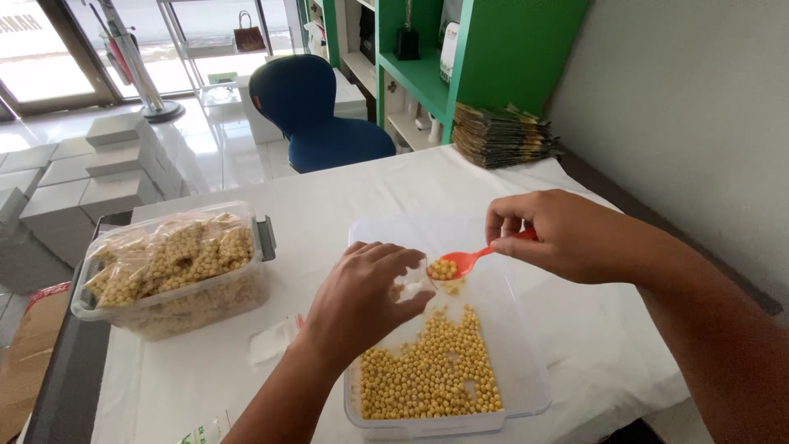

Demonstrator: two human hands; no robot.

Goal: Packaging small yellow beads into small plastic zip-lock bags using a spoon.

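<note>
My right hand (567,234) pinches the handle of a small red plastic spoon (470,259) heaped with yellow round beans. The spoon's bowl sits right at the mouth of a small clear plastic bag (412,285), which my left hand (362,300) holds over a clear rectangular tub (526,386). Loose yellow beans (431,374) cover the near half of the tub's floor. Most of the bag is hidden behind my left fingers.
A second clear tub (259,238) at the left is packed with filled bags of beans. A few flat empty bags (275,339) lie beside my left wrist. A stack of dark packets (501,136), a blue chair (316,115), green shelves and white boxes stand beyond the white table (320,197).
</note>
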